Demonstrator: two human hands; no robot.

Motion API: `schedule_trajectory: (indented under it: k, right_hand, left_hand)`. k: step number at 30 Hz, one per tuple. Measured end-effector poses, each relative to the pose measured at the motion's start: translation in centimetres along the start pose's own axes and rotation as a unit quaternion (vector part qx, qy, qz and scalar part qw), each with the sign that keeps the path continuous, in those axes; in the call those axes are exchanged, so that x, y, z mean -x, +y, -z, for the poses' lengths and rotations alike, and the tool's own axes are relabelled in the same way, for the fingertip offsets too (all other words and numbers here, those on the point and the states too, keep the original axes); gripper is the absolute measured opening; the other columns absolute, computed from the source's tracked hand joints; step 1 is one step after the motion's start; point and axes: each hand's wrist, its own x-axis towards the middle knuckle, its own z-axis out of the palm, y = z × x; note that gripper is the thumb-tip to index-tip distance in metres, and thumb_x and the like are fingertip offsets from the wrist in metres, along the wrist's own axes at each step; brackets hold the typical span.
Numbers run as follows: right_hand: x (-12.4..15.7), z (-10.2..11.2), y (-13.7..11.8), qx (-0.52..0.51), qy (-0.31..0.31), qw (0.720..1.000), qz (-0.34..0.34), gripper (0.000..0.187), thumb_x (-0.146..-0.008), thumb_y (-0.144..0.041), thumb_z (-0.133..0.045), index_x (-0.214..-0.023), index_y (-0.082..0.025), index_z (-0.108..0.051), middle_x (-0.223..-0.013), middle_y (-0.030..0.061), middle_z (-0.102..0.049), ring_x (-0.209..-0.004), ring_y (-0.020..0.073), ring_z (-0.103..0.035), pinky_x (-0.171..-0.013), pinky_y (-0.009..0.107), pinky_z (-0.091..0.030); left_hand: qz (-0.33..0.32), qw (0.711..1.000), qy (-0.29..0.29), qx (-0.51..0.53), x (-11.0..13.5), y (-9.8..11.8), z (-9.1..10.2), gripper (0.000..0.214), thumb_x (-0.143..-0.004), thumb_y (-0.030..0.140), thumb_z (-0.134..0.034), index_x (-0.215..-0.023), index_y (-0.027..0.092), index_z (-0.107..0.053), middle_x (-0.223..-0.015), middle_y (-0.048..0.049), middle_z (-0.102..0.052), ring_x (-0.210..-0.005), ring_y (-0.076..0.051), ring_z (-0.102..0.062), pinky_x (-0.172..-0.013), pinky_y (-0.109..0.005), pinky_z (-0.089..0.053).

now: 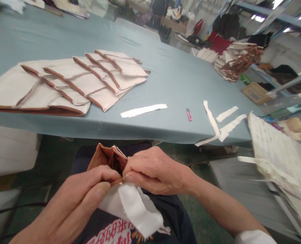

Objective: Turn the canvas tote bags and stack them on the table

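Over my lap I hold a sewn fabric piece [97, 158] with a brown inside and a white outside, its mouth facing up like a bag's. My left hand [81, 191] pinches its near edge between thumb and fingers. Close against those fingertips, my right hand [156, 171] grips the same edge, fingers curled. A white fabric strip [135, 208] hangs down from beneath my fingers towards a dark apron [99, 225] with red and white lettering. Whatever lies right between the fingertips is hidden.
The blue-covered table [170, 81] bears overlapping white pieces with brown edges [89, 73], a white strip [144, 110], a small pink tool [189, 114] and more strips [211, 118]. At right stands a pale fabric stack [280, 156]; behind it, a cardboard box [256, 93].
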Motion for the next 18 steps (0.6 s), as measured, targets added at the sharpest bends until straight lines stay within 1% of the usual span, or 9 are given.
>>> schedule_trajectory:
  k: [1, 3, 4, 6, 8, 11, 13, 16, 18]
  right_hand:
    - [0.2, -0.1, 0.0, 0.029, -0.005, 0.999, 0.016, 0.035, -0.119, -0.036, -0.046, -0.092, -0.021, -0.063, -0.082, 0.0008, -0.067, -0.075, 0.0156, -0.059, -0.071, 0.028, -0.042]
    - [0.5, -0.3, -0.1, 0.094, -0.022, 0.995, 0.036, 0.038, -0.121, -0.037, -0.044, -0.096, -0.020, -0.066, -0.086, 0.0025, -0.073, -0.075, 0.0161, -0.061, -0.069, 0.029, -0.042]
    - [0.7, -0.4, -0.2, 0.130, -0.037, 0.990, 0.039, 0.038, -0.121, -0.036, -0.044, -0.098, -0.019, -0.068, -0.087, 0.0031, -0.075, -0.075, 0.0166, -0.063, -0.068, 0.030, -0.042]
    - [1.1, -0.7, -0.5, 0.195, -0.072, 0.977, 0.038, 0.031, -0.119, -0.029, -0.050, -0.101, -0.017, -0.072, -0.090, 0.0034, -0.079, -0.078, 0.0170, -0.065, -0.066, 0.032, -0.040]
    - [1.3, -0.8, -0.9, 0.226, -0.088, 0.969, 0.042, 0.022, -0.115, -0.021, -0.057, -0.103, -0.016, -0.074, -0.092, 0.0021, -0.080, -0.080, 0.0162, -0.066, -0.064, 0.032, -0.039]
    - [1.4, -1.0, -1.1, 0.236, -0.063, 0.968, 0.054, 0.014, -0.111, -0.019, -0.065, -0.100, -0.016, -0.074, -0.093, 0.0006, -0.080, -0.079, 0.0150, -0.065, -0.064, 0.031, -0.041]
    - [1.4, -1.0, -1.4, 0.245, -0.032, 0.966, 0.069, 0.017, -0.111, -0.019, -0.066, -0.095, -0.017, -0.072, -0.090, 0.0002, -0.078, -0.076, 0.0148, -0.062, -0.064, 0.032, -0.041]
    - [1.5, -1.1, -1.9, 0.266, 0.012, 0.959, 0.091, 0.029, -0.114, -0.017, -0.058, -0.087, -0.018, -0.068, -0.083, -0.0006, -0.074, -0.072, 0.0148, -0.059, -0.062, 0.032, -0.040]
    - [1.7, -1.3, -2.2, 0.263, 0.036, 0.958, 0.104, 0.034, -0.117, -0.017, -0.053, -0.086, -0.018, -0.067, -0.081, -0.0007, -0.073, -0.071, 0.0145, -0.059, -0.063, 0.032, -0.041]
  left_hand:
    - [-0.008, 1.000, -0.025, -0.009, -0.3, 0.4, 0.0, 0.046, -0.113, 0.057, -0.053, -0.085, 0.029, -0.078, -0.073, 0.0036, -0.077, -0.063, -0.017, -0.067, -0.059, -0.022, -0.051]
    - [-0.045, 0.996, -0.058, -0.046, -0.4, 0.4, 0.0, 0.045, -0.115, 0.050, -0.055, -0.078, 0.027, -0.070, -0.066, 0.0063, -0.068, -0.057, -0.014, -0.061, -0.061, -0.022, -0.049]
    - [-0.071, 0.993, -0.068, -0.066, -0.3, 0.1, 0.0, 0.044, -0.115, 0.048, -0.056, -0.078, 0.027, -0.069, -0.065, 0.0073, -0.066, -0.055, -0.013, -0.058, -0.062, -0.022, -0.048]
    - [-0.118, 0.985, -0.076, -0.102, 0.1, -1.0, 0.1, 0.044, -0.118, 0.046, -0.053, -0.081, 0.027, -0.069, -0.067, 0.0075, -0.067, -0.055, -0.012, -0.059, -0.063, -0.023, -0.048]
    - [-0.151, 0.977, -0.087, -0.120, 0.3, -2.0, 0.4, 0.044, -0.118, 0.046, -0.053, -0.082, 0.027, -0.068, -0.066, 0.0076, -0.066, -0.053, -0.012, -0.059, -0.060, -0.024, -0.045]
    - [-0.175, 0.973, -0.091, -0.123, 0.0, -2.2, 0.9, 0.045, -0.116, 0.046, -0.058, -0.075, 0.027, -0.057, -0.059, 0.0097, -0.059, -0.047, -0.010, -0.052, -0.049, -0.023, -0.038]
    - [-0.174, 0.972, -0.105, -0.117, -0.4, -1.6, 1.0, 0.045, -0.116, 0.046, -0.056, -0.075, 0.026, -0.054, -0.061, 0.0099, -0.059, -0.048, -0.010, -0.053, -0.049, -0.023, -0.038]
    - [-0.170, 0.972, -0.118, -0.109, -0.6, -0.4, 0.8, 0.043, -0.118, 0.037, -0.050, -0.077, 0.026, -0.056, -0.065, 0.0087, -0.062, -0.054, -0.010, -0.058, -0.054, -0.022, -0.042]
    - [-0.163, 0.973, -0.117, -0.113, -0.1, -0.2, 0.5, 0.038, -0.116, 0.029, -0.053, -0.079, 0.027, -0.061, -0.066, 0.0074, -0.064, -0.056, -0.012, -0.061, -0.057, -0.023, -0.045]
